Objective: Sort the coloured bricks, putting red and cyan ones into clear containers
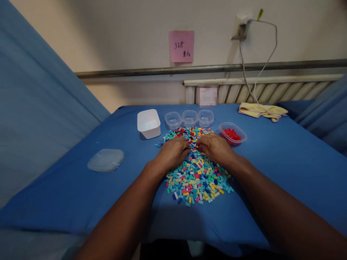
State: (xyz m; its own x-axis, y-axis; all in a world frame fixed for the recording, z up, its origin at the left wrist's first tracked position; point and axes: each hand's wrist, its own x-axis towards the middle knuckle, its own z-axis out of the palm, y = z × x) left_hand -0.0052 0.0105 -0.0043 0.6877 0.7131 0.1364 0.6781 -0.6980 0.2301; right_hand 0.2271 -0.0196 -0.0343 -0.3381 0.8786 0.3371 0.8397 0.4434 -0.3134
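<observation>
A wide heap of small multicoloured toy building bricks (193,177) lies spread over the blue cloth. My left hand (175,150) rests on the upper left part of the heap, its fingers curled in among the bricks. Opposite it, my right hand (215,147) reaches into the heap from the right with fingers bent and drawn together. A small gap separates the two hands. Whatever the fingertips hold is too small to make out. Just beyond my right hand stands a clear plastic tub (243,138) with red bricks (232,134) inside.
Behind the heap stand a white plastic box (148,121) and three clear tubs (190,117) in a row. Clear lids (106,160) lie stacked at left. A yellow cloth (261,111) and a white cable (245,77) are at back right. Blue curtains (35,90) hang at both sides.
</observation>
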